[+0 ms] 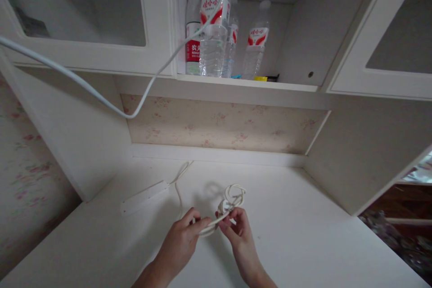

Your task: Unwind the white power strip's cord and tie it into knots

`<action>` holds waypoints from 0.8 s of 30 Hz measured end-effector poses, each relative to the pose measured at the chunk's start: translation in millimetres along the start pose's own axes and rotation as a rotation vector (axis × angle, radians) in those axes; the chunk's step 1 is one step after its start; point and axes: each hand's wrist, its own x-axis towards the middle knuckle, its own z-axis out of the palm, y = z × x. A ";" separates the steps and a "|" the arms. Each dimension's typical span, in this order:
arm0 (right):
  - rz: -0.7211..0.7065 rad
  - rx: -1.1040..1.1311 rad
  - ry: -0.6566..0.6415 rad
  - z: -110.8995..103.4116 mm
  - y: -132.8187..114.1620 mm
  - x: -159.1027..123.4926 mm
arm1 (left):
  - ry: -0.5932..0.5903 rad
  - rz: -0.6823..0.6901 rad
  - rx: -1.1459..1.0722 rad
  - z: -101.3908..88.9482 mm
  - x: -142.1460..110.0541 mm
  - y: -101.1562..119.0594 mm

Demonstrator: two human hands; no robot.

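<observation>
Above the white desk, my left hand (184,238) is closed around looped strands of a white power cord (206,230). My right hand (239,238) pinches the same cord close to its white plug (223,207). Small loops of the cord (240,194) curl up just beyond the plug. To the left, a long white power strip (145,197) lies flat on the desk, and cord runs from its right end toward my hands. My fingers partly hide the cord where they hold it.
A white cable (135,110) hangs across the view at upper left. Several plastic bottles (213,49) stand on the open shelf above the desk (297,225). Side panels (367,153) flank the desk, and a glass-fronted cabinet door (158,58) is at upper left.
</observation>
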 end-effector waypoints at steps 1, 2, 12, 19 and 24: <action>0.056 0.041 0.077 2.5 3.3 1.7 | -0.018 0.044 0.062 1.4 -1.5 0.2; 0.110 0.039 0.126 3.6 6.4 4.4 | -0.032 0.092 0.124 3.1 -3.2 0.4; 0.123 -0.958 -0.125 -36.9 -7.2 33.1 | -0.163 0.209 0.323 10.0 -16.4 1.8; 0.137 -0.871 0.341 -107.2 -58.3 91.4 | -0.286 0.040 0.254 20.1 -52.0 -35.9; 0.185 -0.760 0.315 -130.2 -65.1 90.6 | -0.186 -0.155 0.142 6.0 -60.1 -47.7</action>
